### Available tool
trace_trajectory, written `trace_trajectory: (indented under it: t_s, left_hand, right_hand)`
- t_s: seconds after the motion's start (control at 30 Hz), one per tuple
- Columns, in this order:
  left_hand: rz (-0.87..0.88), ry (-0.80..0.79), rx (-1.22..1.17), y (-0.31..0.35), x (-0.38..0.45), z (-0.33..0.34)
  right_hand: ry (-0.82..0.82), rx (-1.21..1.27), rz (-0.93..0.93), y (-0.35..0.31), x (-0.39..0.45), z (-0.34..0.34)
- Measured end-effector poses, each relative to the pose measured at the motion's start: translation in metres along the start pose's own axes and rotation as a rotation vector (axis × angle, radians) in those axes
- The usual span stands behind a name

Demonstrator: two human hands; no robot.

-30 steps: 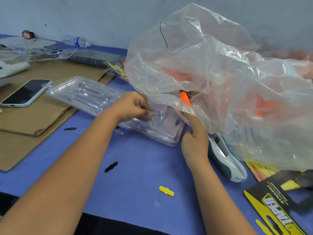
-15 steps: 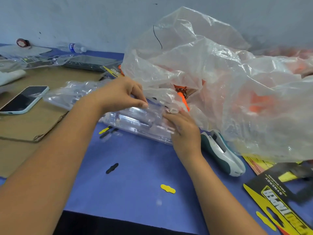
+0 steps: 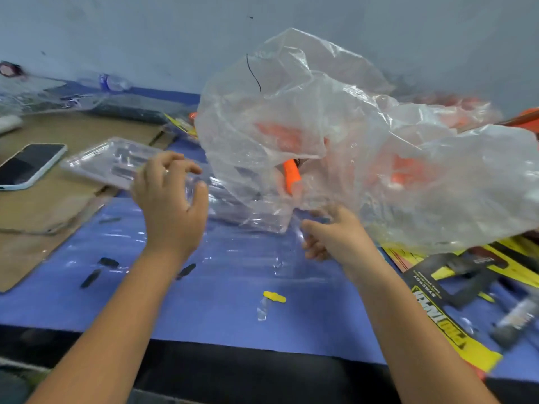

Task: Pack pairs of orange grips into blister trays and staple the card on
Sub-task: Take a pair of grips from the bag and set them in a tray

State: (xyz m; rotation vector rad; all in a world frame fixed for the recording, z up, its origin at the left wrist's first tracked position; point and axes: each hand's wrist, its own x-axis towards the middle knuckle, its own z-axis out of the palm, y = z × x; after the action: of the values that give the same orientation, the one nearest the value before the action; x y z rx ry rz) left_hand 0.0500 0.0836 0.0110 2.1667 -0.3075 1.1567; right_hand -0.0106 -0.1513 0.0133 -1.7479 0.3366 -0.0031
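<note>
Both my hands have come back toward me since a moment ago; my left hand [image 3: 170, 205] has let its pinch go and now curls loosely round the near end of a clear blister tray [image 3: 122, 163], thumb and fingers spread around the plastic; my right hand [image 3: 332, 234] has dropped away from the orange grip [image 3: 291, 176] and pinches a second clear tray [image 3: 256, 258], which lies blurred and see-through between my hands over the blue table [image 3: 204, 310]; I cannot tell how firmly I hold it. That grip stands tilted at the mouth of the big clear bag [image 3: 364, 147], touching nothing of mine; more orange shapes show dimly through the bag. Yellow and black cards [image 3: 443, 316] lie at the right; a phone [image 3: 29, 164] rests on cardboard [image 3: 43, 205] at the left.
</note>
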Motion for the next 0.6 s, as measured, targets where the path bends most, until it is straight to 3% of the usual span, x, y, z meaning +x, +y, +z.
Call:
trace_trajectory:
  t_s: [0.07, 0.13, 0.17, 0.23, 0.3, 0.6]
  left_hand:
    - [0.051, -0.336, 0.136, 0.01, -0.005, 0.009]
    - [0.064, -0.632, 0.255, 0.018, -0.016, 0.021]
    - [0.072, -0.7, 0.293, 0.019, -0.023, 0.028]
    - [0.071, -0.727, 0.297, 0.021, -0.03, 0.036]
    - [0.07, -0.715, 0.251, 0.025, -0.029, 0.041]
    - [0.209, -0.768, 0.164, 0.032, -0.024, 0.058]
  right_hand:
    - [0.006, -0.114, 0.031, 0.009, -0.004, -0.005]
    - [0.202, -0.294, -0.063, 0.012, -0.005, -0.008]
    - [0.327, -0.383, -0.15, 0.01, -0.004, -0.008]
    - [0.495, -0.487, -0.312, 0.001, -0.001, -0.01]
    - [0.521, -0.519, -0.382, -0.009, 0.012, -0.013]
    - [0.178, -0.583, -0.37, -0.05, 0.067, 0.004]
